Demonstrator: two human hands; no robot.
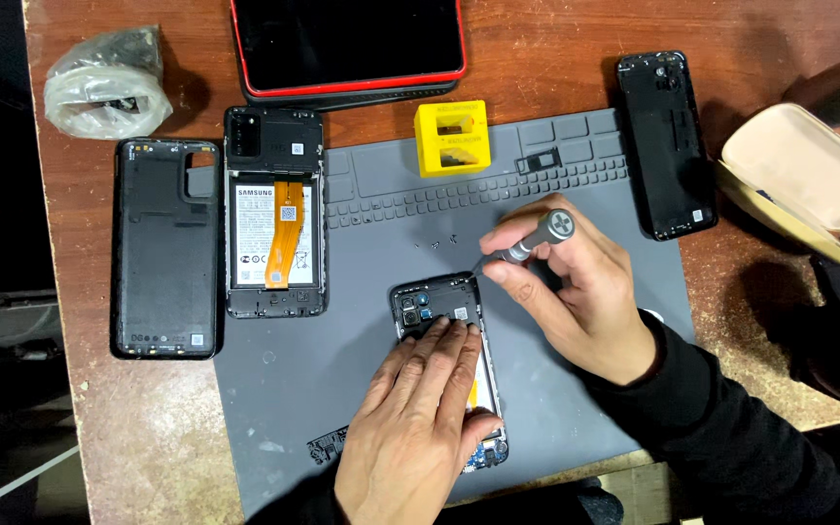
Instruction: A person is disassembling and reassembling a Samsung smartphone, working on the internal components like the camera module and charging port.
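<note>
An opened phone (432, 301) with its back removed lies on a grey work mat (362, 224). My left hand (420, 428) presses flat on the phone's lower half and covers most of it. My right hand (576, 292) grips a grey precision screwdriver (532, 241), its tip angled down toward the phone's top right corner. A few tiny screws (442, 241) lie on the mat just above the phone.
A second opened phone (274, 224) with an orange flex cable lies left, beside a black back cover (167, 248). Another black cover (666, 144) lies right. A yellow block (451, 136), a red-edged tablet (347, 44), a plastic bag (107, 86) and a beige case (804, 180) stand around.
</note>
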